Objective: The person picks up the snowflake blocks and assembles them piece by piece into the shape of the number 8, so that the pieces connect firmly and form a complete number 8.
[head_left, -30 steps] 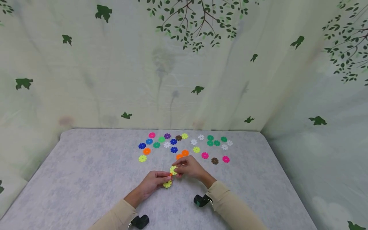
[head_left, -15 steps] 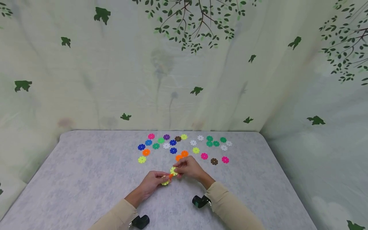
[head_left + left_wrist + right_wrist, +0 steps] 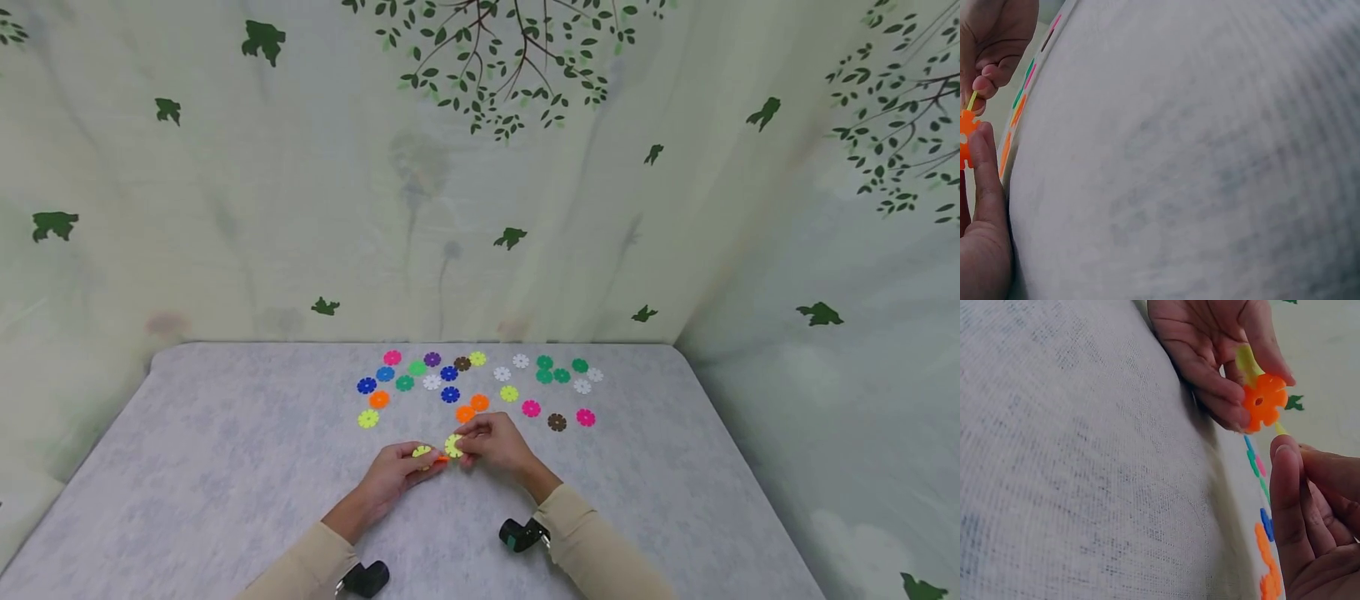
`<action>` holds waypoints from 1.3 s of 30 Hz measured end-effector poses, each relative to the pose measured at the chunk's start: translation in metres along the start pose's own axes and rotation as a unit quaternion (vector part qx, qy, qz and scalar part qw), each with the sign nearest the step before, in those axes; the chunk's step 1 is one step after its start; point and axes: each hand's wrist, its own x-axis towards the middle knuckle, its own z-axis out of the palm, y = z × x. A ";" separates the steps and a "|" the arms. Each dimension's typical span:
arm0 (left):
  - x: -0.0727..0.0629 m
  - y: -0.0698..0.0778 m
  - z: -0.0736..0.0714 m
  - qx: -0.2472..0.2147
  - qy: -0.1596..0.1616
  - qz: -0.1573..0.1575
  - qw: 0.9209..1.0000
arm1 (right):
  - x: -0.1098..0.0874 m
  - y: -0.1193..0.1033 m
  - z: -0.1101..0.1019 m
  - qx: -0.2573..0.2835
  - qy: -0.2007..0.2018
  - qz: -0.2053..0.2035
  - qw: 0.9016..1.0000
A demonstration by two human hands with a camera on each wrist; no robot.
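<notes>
My left hand (image 3: 390, 475) grips an orange notched interlocking disc (image 3: 1266, 403) between thumb and fingers. A yellow notched disc (image 3: 422, 451) is joined to the orange one and sits over the left thumb and fingers. Facing it, my right hand (image 3: 498, 443) pinches a second yellow disc (image 3: 452, 447) between thumb and fingertips. In the right wrist view this second yellow disc shows edge-on, its tip right at the orange disc's lower rim. Both hands are close together over the table's middle, the right one slightly farther back.
Loose notched discs lie across the back of the grey cloth-covered table (image 3: 225, 467), among them orange discs (image 3: 479, 402) just behind my right hand, a brown disc (image 3: 557, 422) and a pink disc (image 3: 586, 417). A leaf-printed curtain (image 3: 360, 208) stands behind the table.
The left hand has turned the joined pieces, so its yellow disc has swung from below the fingers up to the left, over the hand. The right hand has barely moved.
</notes>
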 end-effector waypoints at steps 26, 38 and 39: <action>0.000 -0.007 0.005 -0.020 0.073 0.022 0.997 | -0.004 -0.001 0.014 0.065 0.068 -0.024 0.995; -0.001 -0.002 -0.003 0.121 -0.029 0.045 0.991 | 0.005 0.003 0.012 0.006 0.036 -0.044 0.998; -0.001 -0.001 -0.004 0.128 -0.042 0.042 0.990 | 0.006 0.003 0.012 -0.002 0.032 -0.045 0.998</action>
